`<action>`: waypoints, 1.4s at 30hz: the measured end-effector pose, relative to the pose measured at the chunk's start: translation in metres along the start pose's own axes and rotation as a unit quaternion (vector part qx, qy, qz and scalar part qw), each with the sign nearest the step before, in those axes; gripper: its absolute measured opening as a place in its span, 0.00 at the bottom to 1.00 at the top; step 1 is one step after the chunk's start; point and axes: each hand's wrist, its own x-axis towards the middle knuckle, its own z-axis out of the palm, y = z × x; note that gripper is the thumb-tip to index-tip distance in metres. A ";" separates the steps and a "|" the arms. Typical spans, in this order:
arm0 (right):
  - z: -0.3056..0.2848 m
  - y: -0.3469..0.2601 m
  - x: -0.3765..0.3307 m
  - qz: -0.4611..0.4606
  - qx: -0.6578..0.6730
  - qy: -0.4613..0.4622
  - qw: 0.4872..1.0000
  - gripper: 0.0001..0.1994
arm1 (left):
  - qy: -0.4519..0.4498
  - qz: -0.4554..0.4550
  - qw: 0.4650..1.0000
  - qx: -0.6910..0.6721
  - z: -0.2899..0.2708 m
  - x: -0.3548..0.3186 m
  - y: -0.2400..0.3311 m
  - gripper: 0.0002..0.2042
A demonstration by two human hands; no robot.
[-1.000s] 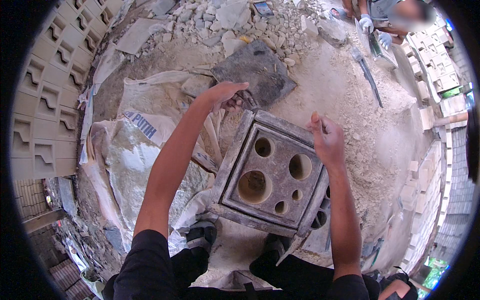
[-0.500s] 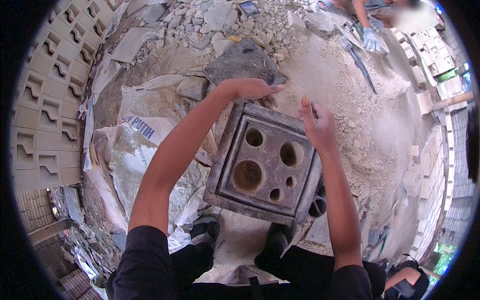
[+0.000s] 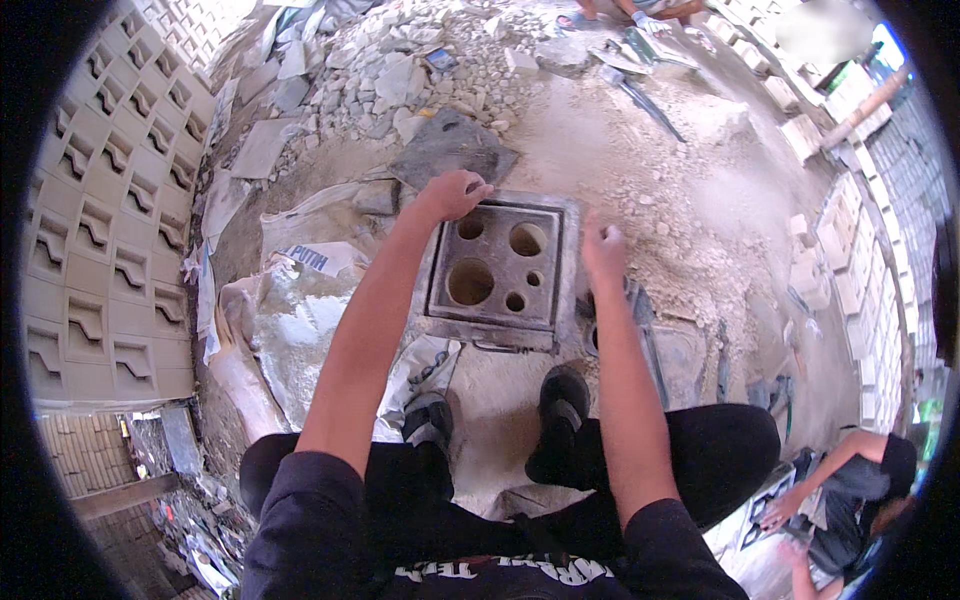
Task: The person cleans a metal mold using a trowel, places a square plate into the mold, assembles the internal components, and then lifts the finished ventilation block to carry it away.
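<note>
A square, grey-brown block mould (image 3: 505, 262) with several round holes of different sizes in its top lies on the ground before my feet. My left hand (image 3: 457, 194) is at its far left corner, fingers curled in by the rim; the fingertips are partly hidden. Beside the mould's right edge is my right hand (image 3: 604, 248), closed with the fingers bent and a little blurred. Whether either hand grips the mould or anything small cannot be made out. A thin handle-like bar (image 3: 510, 349) shows at the mould's near side.
A dark flat slab (image 3: 455, 148) lies beyond the mould, with a rubble heap (image 3: 385, 85) behind it. White sacks (image 3: 300, 300) are on the left, near a wall of patterned blocks (image 3: 115, 230). Pale sand (image 3: 690, 200) spreads rightward. A shovel (image 3: 640, 100) and co-workers (image 3: 850, 490) are farther off.
The view has risen and shifted. The mould, slanted before, now sits squarer to me. My left hand has gone from outstretched to curled; my right thumb no longer sticks up.
</note>
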 end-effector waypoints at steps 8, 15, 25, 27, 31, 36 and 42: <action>-0.016 -0.005 -0.078 -0.085 0.104 -0.084 0.987 0.28 | 0.010 -0.028 0.997 -0.071 0.000 -0.005 0.037 0.19; -0.003 0.003 -0.074 -0.149 0.123 -0.033 0.981 0.26 | 0.000 -0.021 0.997 -0.068 -0.003 0.000 0.034 0.19; -0.027 0.011 -0.052 -0.113 0.119 -0.037 0.986 0.28 | 0.000 0.023 0.999 -0.049 0.015 0.042 0.050 0.21; -0.035 0.012 -0.045 -0.106 0.117 -0.032 0.987 0.28 | 0.013 0.042 0.999 -0.009 0.018 0.056 0.056 0.22; -0.062 0.004 -0.036 -0.067 0.094 -0.047 0.992 0.27 | -0.021 -0.002 0.998 -0.058 0.022 0.081 0.076 0.23; -0.092 0.015 -0.021 -0.067 0.125 0.028 0.990 0.19 | 0.041 0.136 0.990 -0.020 0.014 0.111 0.129 0.23; -0.172 -0.005 -0.032 -0.038 0.142 0.070 0.987 0.12 | 0.129 0.233 0.962 -0.054 0.016 0.097 0.206 0.21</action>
